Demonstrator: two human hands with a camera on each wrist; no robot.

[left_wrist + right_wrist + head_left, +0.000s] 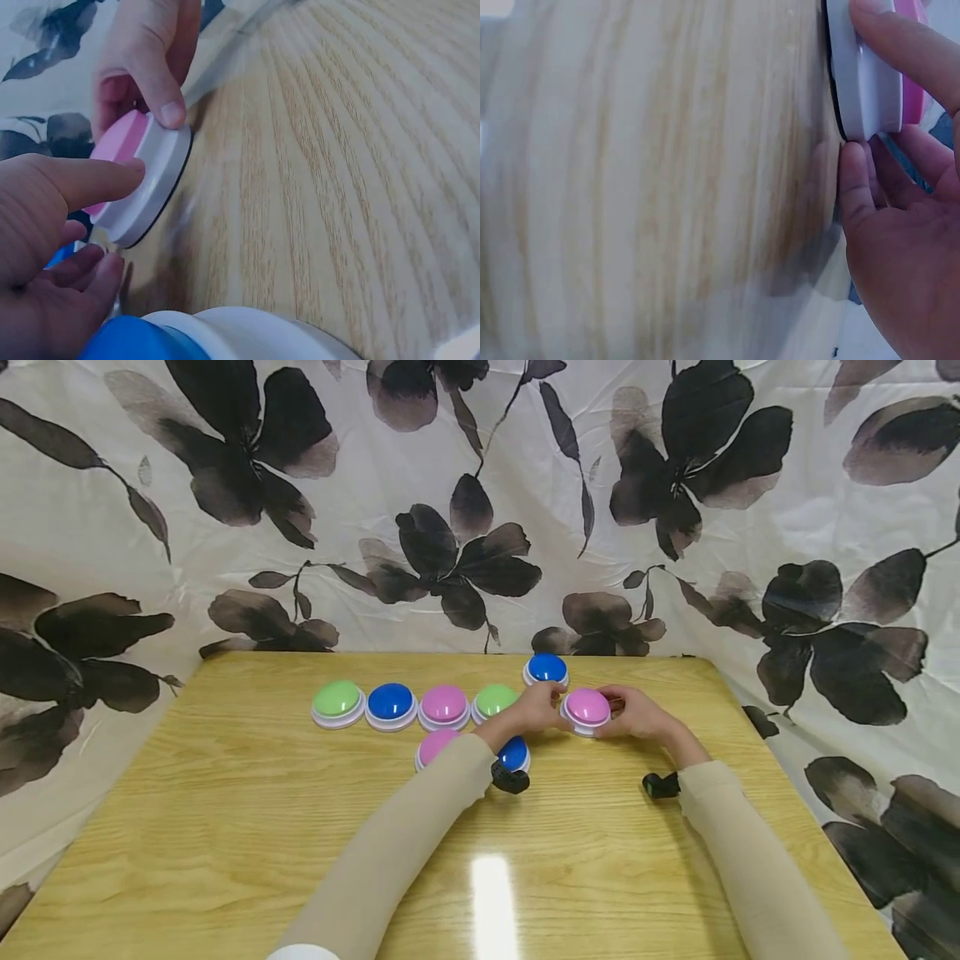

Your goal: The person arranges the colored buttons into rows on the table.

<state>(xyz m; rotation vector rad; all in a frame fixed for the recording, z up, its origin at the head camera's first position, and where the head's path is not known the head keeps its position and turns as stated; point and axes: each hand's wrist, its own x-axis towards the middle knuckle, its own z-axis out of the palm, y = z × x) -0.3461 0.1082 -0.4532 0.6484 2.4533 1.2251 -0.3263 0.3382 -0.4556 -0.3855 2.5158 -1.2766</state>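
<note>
A pink dome push button (587, 707) with a white base is between my two hands at the right of the table. My right hand (637, 713) grips its right side, thumb on the white base in the right wrist view. From the left, my left hand (536, 707) holds the opposite side; its thumb lies along the white base (154, 187) in the left wrist view. Just behind is a blue push button (547, 668). A green push button (495, 699) stands left of my left hand, partly covered by it.
Further left, a pink button (443, 703), a blue button (391, 702) and a green button (337, 699) continue the row. Nearer, another pink button (435, 746) and a blue button (513, 753) are partly hidden by my left arm. Floral cloth (337, 527) hangs behind the wooden table (262, 827).
</note>
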